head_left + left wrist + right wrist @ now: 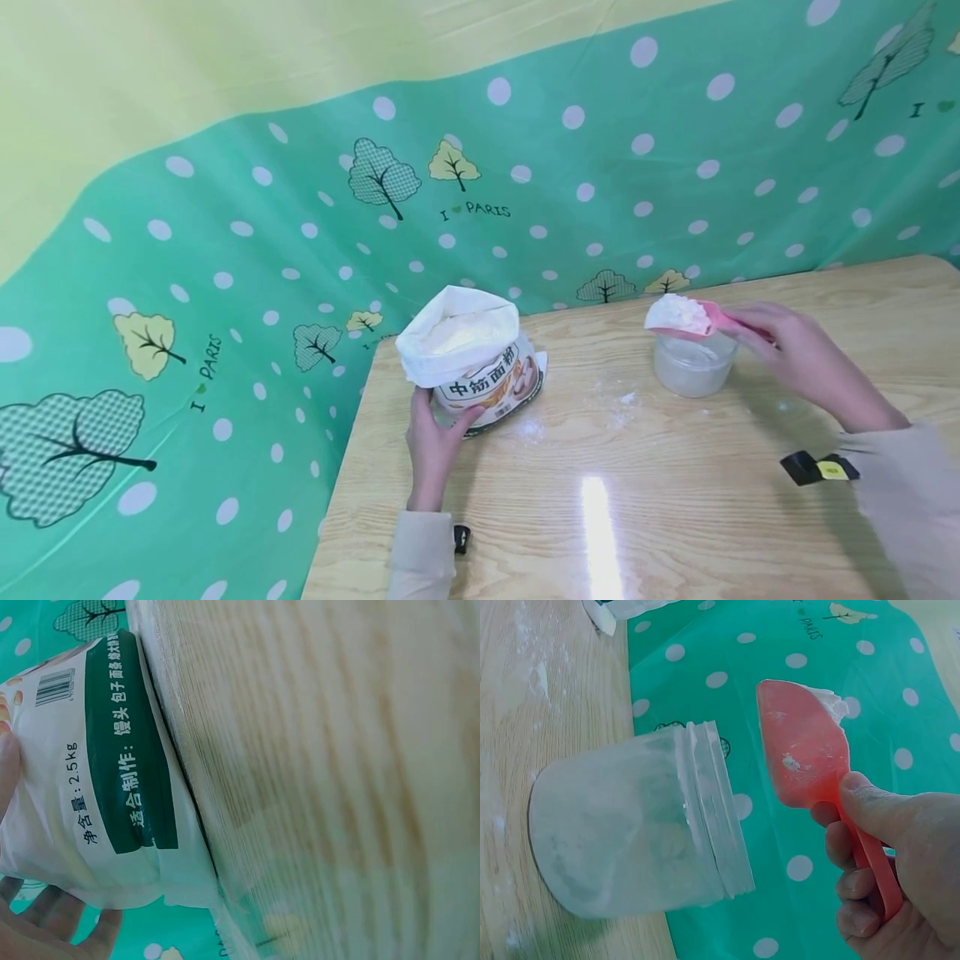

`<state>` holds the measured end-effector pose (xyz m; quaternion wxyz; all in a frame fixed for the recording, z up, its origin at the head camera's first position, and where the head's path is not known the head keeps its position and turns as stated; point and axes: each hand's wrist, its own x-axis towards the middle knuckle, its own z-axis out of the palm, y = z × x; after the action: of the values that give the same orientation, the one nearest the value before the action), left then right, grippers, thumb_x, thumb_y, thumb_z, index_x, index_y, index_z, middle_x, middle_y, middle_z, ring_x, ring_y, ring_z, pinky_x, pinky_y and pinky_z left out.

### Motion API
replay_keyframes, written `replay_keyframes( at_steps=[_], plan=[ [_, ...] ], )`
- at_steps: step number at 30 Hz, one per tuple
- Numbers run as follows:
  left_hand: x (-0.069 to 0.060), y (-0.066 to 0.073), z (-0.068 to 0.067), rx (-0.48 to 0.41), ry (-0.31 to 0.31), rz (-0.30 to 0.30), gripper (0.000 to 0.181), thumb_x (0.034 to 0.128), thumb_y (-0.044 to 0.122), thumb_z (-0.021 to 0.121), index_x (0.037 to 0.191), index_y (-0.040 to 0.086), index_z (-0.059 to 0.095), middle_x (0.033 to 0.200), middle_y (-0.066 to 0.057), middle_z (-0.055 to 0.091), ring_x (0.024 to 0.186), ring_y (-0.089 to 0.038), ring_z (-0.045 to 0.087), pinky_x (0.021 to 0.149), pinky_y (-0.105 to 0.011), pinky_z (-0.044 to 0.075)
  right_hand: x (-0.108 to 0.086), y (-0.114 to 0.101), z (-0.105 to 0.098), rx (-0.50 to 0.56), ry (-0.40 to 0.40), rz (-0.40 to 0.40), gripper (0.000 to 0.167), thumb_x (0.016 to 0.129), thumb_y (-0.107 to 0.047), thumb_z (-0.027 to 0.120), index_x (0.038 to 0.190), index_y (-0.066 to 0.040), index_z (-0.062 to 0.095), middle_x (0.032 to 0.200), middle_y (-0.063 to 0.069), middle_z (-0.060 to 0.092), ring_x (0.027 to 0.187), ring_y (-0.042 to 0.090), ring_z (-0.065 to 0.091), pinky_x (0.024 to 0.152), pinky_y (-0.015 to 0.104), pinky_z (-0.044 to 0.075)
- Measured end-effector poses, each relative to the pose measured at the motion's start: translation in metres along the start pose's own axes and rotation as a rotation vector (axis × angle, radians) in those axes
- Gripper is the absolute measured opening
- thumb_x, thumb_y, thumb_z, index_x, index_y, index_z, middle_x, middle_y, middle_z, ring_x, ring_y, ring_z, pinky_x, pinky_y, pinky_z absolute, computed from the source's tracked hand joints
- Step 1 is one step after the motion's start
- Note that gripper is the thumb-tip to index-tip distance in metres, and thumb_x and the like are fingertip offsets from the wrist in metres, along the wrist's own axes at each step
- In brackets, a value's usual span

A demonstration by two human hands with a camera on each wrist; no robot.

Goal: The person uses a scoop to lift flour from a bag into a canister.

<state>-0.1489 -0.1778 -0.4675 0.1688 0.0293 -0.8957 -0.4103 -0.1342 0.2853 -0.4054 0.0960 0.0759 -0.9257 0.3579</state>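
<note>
An open flour bag (491, 387) with its top folded outward stands on the table's left part. My left hand (435, 442) grips its lower front, thumb on the printed side; the left wrist view shows the bag (60, 772) and some fingers (56, 919) beneath it. My right hand (810, 358) holds a pink scoop (708, 319) heaped with white flour (678, 313) above a clear jar (693, 367). In the right wrist view, the scoop (802, 750) is level, held by its handle beside the open mouth of the jar (622, 825).
Flour is spilled (626, 400) on the wooden table (675, 483) between bag and jar. A green and yellow cloth (525, 150) with dots and trees hangs behind the table and down its left side.
</note>
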Motion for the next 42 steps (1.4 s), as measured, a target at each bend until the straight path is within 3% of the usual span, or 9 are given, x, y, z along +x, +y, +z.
replay_keyframes(
  at_steps=[14, 26, 31, 42],
  plan=[
    [0.001, 0.000, 0.000, -0.001, -0.009, -0.015, 0.097, 0.0678, 0.056, 0.085, 0.147, 0.025, 0.038, 0.147, -0.002, 0.049, 0.138, -0.026, 0.045, 0.116, -0.050, 0.035, -0.003, 0.007, -0.013, -0.057, -0.081, 0.068, 0.049, 0.103, -0.029, 0.054, 0.137, 0.007, 0.053, 0.133, 0.036, 0.052, 0.122, 0.054, 0.047, 0.093, 0.073, 0.042],
    [0.000, -0.002, 0.000, 0.009, 0.003, -0.018, 0.096, 0.0687, 0.055, 0.085, 0.146, 0.024, 0.038, 0.146, -0.003, 0.050, 0.138, -0.027, 0.045, 0.115, -0.051, 0.036, -0.004, 0.010, -0.018, -0.182, -0.028, -0.035, 0.035, 0.099, -0.011, 0.061, 0.126, 0.011, 0.061, 0.119, 0.036, 0.061, 0.107, 0.051, 0.057, 0.082, 0.067, 0.049],
    [-0.001, -0.003, 0.001, 0.014, 0.006, -0.011, 0.095, 0.0688, 0.055, 0.084, 0.146, 0.024, 0.039, 0.145, -0.003, 0.050, 0.137, -0.027, 0.046, 0.115, -0.051, 0.037, -0.004, 0.009, -0.019, -0.240, -0.034, -0.033, 0.034, 0.096, -0.007, 0.064, 0.123, 0.014, 0.061, 0.115, 0.037, 0.060, 0.099, 0.050, 0.058, 0.076, 0.063, 0.051],
    [0.000, -0.001, 0.001, -0.001, -0.001, -0.006, 0.095, 0.0691, 0.057, 0.083, 0.146, 0.022, 0.039, 0.144, -0.002, 0.051, 0.136, -0.027, 0.048, 0.113, -0.051, 0.039, -0.004, 0.009, -0.022, -0.295, -0.063, -0.030, 0.034, 0.095, -0.007, 0.065, 0.119, 0.016, 0.061, 0.113, 0.038, 0.061, 0.102, 0.053, 0.057, 0.082, 0.068, 0.048]
  ],
)
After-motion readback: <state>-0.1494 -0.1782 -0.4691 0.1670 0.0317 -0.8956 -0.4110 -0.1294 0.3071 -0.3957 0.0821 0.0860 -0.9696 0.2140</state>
